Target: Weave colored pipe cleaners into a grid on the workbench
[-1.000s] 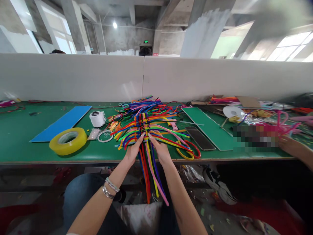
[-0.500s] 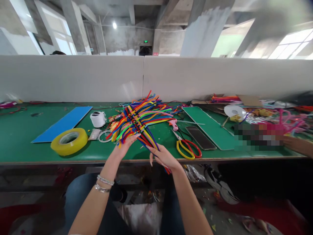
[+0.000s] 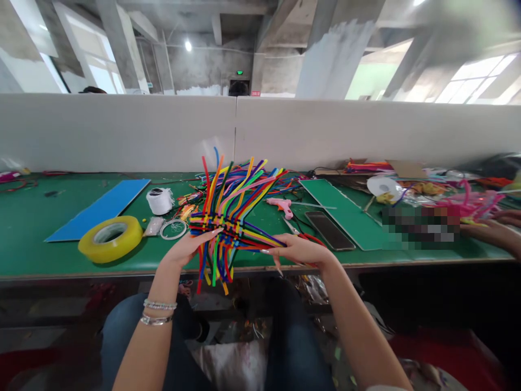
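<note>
A woven mat of many-coloured pipe cleaners (image 3: 228, 221) is held up over the table's front edge. Its loose ends fan upward, hang downward and run out to the right. My left hand (image 3: 183, 248) grips the mat's lower left side, thumb on top of the weave and fingers hidden beneath. On the right, my right hand (image 3: 303, 250) is closed round the gathered strands at that side. Behind the right hand lie scissors (image 3: 311, 239), partly covered, and a pink glue gun (image 3: 283, 207) is just beyond.
Left stand yellow tape (image 3: 87, 247), a blue board (image 3: 97, 212), white thread (image 3: 160, 202) and a white ring (image 3: 163, 231). To the right lie a phone (image 3: 330, 231) and a green board (image 3: 345, 214). Loose pipe cleaners lie behind the mat. At far right, another person's hand (image 3: 490, 232) works among pink pieces.
The mat has turned so that its gathered strands point right instead of toward me. My right hand has moved right and slightly up with them; my left hand has shifted left and down.
</note>
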Demonstrator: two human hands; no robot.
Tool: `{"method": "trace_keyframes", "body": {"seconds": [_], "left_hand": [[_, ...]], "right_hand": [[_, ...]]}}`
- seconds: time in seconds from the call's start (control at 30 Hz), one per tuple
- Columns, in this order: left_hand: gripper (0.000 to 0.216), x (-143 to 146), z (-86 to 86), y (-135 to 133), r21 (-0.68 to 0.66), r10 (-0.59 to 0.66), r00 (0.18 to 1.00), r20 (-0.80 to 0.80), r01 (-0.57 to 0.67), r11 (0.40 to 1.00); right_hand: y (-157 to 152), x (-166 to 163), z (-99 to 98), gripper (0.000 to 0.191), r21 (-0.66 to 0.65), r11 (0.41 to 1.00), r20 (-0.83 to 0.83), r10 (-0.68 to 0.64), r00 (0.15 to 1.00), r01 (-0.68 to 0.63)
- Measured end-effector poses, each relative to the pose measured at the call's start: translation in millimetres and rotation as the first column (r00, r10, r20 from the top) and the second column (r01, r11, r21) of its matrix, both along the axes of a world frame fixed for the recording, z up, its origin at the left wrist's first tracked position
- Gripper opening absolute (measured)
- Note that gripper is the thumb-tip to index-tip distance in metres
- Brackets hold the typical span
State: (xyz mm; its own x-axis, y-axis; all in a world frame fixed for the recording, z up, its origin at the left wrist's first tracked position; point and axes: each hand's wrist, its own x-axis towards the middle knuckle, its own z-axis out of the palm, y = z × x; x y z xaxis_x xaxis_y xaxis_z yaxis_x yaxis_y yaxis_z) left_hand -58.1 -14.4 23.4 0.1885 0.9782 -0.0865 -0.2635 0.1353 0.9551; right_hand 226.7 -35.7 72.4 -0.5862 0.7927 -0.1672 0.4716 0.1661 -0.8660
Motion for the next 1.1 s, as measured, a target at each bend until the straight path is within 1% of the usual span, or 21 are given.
{"method": "trace_keyframes", "body": {"seconds": [0.07, 0.1, 0.13, 0.17, 0.2, 0.23, 0.27, 0.3, 0.33, 0.37, 0.4, 0.47, 0.5, 0.57, 0.67, 0.73, 0.8, 0.87, 0.93, 1.03, 1.1], "left_hand": [[0.045, 4, 1.8, 0, 0.065, 0.053, 0.999, -0.011, -0.053, 0.996], [0.047, 5, 3.3, 0, 0.089, 0.087, 0.996, -0.002, -0.086, 0.992], [0.048, 5, 4.9, 0, 0.099, 0.126, 0.992, 0.011, -0.126, 0.987], [0.047, 5, 6.6, 1, 0.099, 0.171, 0.985, 0.03, -0.173, 0.98], [0.046, 4, 8.3, 2, 0.09, 0.219, 0.974, 0.053, -0.223, 0.971], [0.044, 4, 9.9, 3, 0.075, 0.267, 0.96, 0.08, -0.273, 0.959], [0.042, 3, 11.2, 4, 0.061, 0.312, 0.944, 0.111, -0.32, 0.946], [0.04, 3, 12.2, 5, 0.049, 0.351, 0.926, 0.141, -0.361, 0.931], [0.038, 3, 12.9, 6, 0.036, 0.38, 0.91, 0.167, -0.391, 0.92], [0.037, 4, 13.0, 7, 0.024, 0.4, 0.898, 0.185, -0.411, 0.912], [0.036, 4, 12.5, 8, 0.013, 0.41, 0.891, 0.197, -0.42, 0.907], [0.034, 6, 10.6, 10, -0.012, 0.413, 0.887, 0.207, -0.42, 0.908], [0.034, 7, 9.4, 11, -0.022, 0.408, 0.889, 0.208, -0.413, 0.911], [0.033, 8, 7.6, 11, -0.023, 0.388, 0.897, 0.213, -0.392, 0.92], [0.033, 9, 8.0, 11, -0.012, 0.368, 0.901, 0.23, -0.376, 0.927], [0.032, 9, 9.7, 11, -0.021, 0.396, 0.882, 0.256, -0.404, 0.914], [0.03, 8, 11.7, 11, -0.045, 0.443, 0.847, 0.295, -0.451, 0.892], [0.028, 7, 13.3, 12, -0.068, 0.482, 0.808, 0.341, -0.49, 0.869], [0.025, 5, 14.3, 13, -0.089, 0.494, 0.782, 0.38, -0.501, 0.861], [0.02, 4, 14.8, 13, -0.122, 0.473, 0.778, 0.414, -0.468, 0.875], [0.02, 4, 15.0, 12, -0.141, 0.463, 0.777, 0.427, -0.449, 0.882]], "right_hand": [[3, 6, 1.6, 0.032, -0.059, 0.998, 0.052, 0.013, 0.999, -0.01], [5, 12, 2.1, 0.033, -0.064, 0.998, 0.062, 0.002, 0.998, 0.002], [7, 21, 2.2, 0.033, -0.04, 0.999, 0.067, -0.031, 0.997, 0.034], [9, 31, 1.8, 0.033, 0.02, 0.997, 0.071, -0.082, 0.994, 0.081], [11, 42, 0.5, 0.034, 0.111, 0.98, 0.057, -0.175, 0.983, 0.168], [13, 54, -1.9, 0.036, 0.224, 0.931, 0.045, -0.305, 0.951, 0.288], [15, 65, -5.6, 0.037, 0.32, 0.869, 0.081, -0.421, 0.903, 0.377], [16, 75, -10.5, 0.035, 0.416, 0.791, 0.12, -0.537, 0.835, 0.449], [16, 83, -16.7, 0.034, 0.493, 0.731, 0.199, -0.622, 0.757, 0.471], [16, 88, -23.6, 0.034, 0.536, 0.709, 0.302, -0.668, 0.68, 0.459], [15, 91, -31.0, 0.034, 0.566, 0.701, 0.385, -0.691, 0.612, 0.435], [11, 90, -44.6, 0.039, 0.6, 0.703, 0.498, -0.702, 0.509, 0.382], [9, 87, -49.8, 0.042, 0.597, 0.707, 0.531, -0.702, 0.474, 0.378], [7, 81, -55.8, 0.045, 0.546, 0.738, 0.569, -0.674, 0.471, 0.397], [5, 73, -55.5, 0.044, 0.434, 0.797, 0.604, -0.603, 0.521, 0.42], [2, 70, -53.0, 0.043, 0.427, 0.808, 0.627, -0.588, 0.512, 0.406], [-4, 67, -51.9, 0.038, 0.456, 0.807, 0.628, -0.591, 0.507, 0.376], [-10, 65, -53.0, 0.033, 0.478, 0.798, 0.601, -0.602, 0.526, 0.368], [-16, 63, -55.2, 0.031, 0.516, 0.767, 0.559, -0.639, 0.529, 0.381], [-15, 64, -57.0, 0.034, 0.6, 0.702, 0.503, -0.704, 0.502, 0.383], [-9, 69, -56.1, 0.036, 0.625, 0.674, 0.482, -0.73, 0.484, 0.393]]}}
